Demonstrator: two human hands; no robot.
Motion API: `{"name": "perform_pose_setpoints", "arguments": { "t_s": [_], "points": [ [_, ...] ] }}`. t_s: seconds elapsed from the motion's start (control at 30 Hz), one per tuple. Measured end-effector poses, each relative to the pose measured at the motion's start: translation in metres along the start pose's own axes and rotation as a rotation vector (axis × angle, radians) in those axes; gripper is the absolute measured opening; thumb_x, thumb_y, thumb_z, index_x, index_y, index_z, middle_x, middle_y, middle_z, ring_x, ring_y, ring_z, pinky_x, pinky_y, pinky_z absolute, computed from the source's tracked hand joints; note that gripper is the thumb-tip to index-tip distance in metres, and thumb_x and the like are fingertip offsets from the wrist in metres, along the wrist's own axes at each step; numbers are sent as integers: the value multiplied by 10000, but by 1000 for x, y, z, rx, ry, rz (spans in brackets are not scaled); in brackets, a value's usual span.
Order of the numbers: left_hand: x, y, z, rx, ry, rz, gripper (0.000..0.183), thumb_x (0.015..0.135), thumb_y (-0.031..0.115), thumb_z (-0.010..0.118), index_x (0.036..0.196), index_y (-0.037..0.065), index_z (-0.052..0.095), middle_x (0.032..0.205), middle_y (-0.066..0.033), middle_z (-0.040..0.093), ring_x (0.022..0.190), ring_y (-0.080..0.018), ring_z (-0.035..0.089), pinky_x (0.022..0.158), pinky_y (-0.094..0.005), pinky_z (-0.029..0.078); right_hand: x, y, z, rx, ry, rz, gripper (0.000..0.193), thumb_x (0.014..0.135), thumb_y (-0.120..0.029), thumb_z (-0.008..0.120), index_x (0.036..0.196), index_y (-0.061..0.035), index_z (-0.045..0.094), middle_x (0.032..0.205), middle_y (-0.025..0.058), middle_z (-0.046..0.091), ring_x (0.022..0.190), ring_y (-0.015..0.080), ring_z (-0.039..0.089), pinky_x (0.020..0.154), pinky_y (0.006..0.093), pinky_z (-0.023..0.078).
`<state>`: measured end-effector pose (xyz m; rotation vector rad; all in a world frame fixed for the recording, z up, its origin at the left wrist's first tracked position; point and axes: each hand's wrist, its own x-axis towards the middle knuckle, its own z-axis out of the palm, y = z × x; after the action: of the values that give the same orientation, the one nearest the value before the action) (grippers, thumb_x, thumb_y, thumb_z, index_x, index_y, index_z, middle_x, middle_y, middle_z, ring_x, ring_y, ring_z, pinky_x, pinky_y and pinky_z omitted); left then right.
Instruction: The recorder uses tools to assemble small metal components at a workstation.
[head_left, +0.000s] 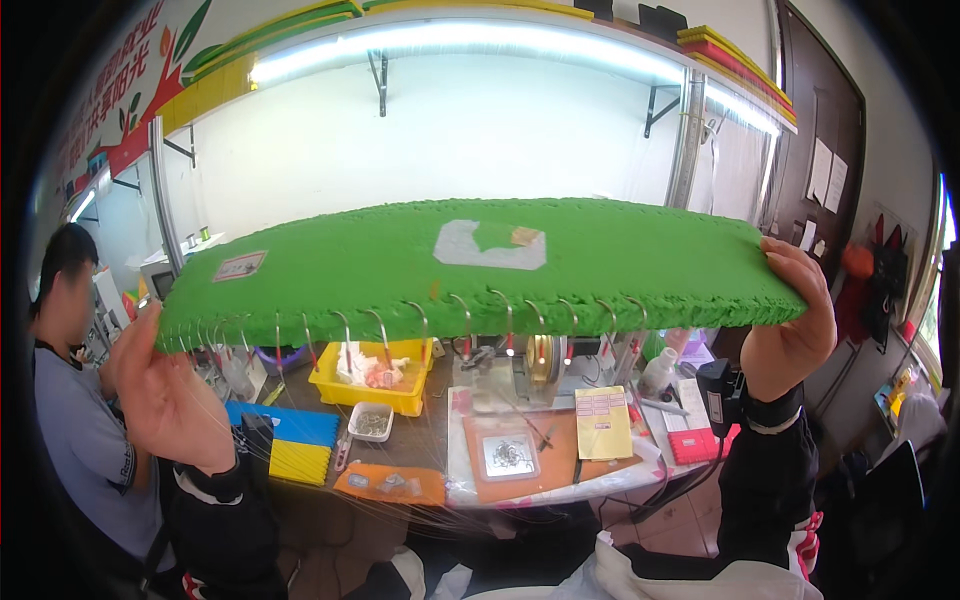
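A long green foam board (350, 265) is raised in front of me above the workbench, gripped at both ends. My left hand (172, 395) is closed on its left end, with the fingers partly behind the board. Around its right end my right hand (800, 300) is wrapped, fingertips lying on the top face. Along the near edge hang several curved metal hooks (422, 318), like fishhooks, some with red shanks. Thin clear lines trail down from them on the left. A torn white paper patch (465, 250) and a small label (240, 266) are stuck on the board.
Below, the bench carries a yellow bin (370, 402), a small white dish (371, 422), a clear tray of hooks (510, 456), and a yellow paper (603, 425). Orange foam (390, 484) lies at the front edge. Another person (85, 400) is close on the left. A lit shelf (480, 38) hangs above.
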<state>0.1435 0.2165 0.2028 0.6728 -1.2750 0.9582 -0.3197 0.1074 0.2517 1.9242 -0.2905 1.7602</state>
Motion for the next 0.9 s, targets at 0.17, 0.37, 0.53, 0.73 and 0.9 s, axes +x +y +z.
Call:
{"name": "perform_pose_setpoints", "arguments": {
  "t_s": [0.17,0.37,0.53,0.73,0.9],
  "points": [
    [1,10,-5,124,-34,-27,364,930,28,554,1269,-91,498,1264,-199,519,1135,-262,561,988,-365,448,-3,1,4,6,38,3,310,724,82,632,1028,25,659,1054,173,691,967,253,654,884,334,472],
    [13,70,16,-544,212,-477,1170,765,775,519,1521,-16,104,1539,-199,238,1409,-342,274,1170,-452,146,5,-4,20,152,146,75,286,785,100,604,1063,47,642,1103,184,667,1025,247,639,917,317,467],
    [-47,109,90,-1435,-248,-1003,1261,664,664,750,1553,140,23,1587,-121,182,1429,-345,268,1149,-479,246,11,1,54,226,78,220,275,821,116,634,1086,41,646,1112,143,663,1049,206,629,912,297,479],
    [-54,150,116,-1947,-1017,-1261,840,901,45,655,1548,144,128,1274,-134,587,955,-233,669,822,-321,530,38,7,101,238,68,241,251,827,53,684,1070,-7,674,991,103,700,913,160,681,801,253,535],
    [-66,80,105,-1339,-1113,-1186,265,1003,43,444,1209,-17,599,620,30,483,507,-37,414,480,-194,314,80,62,109,398,191,268,243,894,-33,670,1130,21,641,922,107,714,881,119,690,762,219,521]
  ]
}}
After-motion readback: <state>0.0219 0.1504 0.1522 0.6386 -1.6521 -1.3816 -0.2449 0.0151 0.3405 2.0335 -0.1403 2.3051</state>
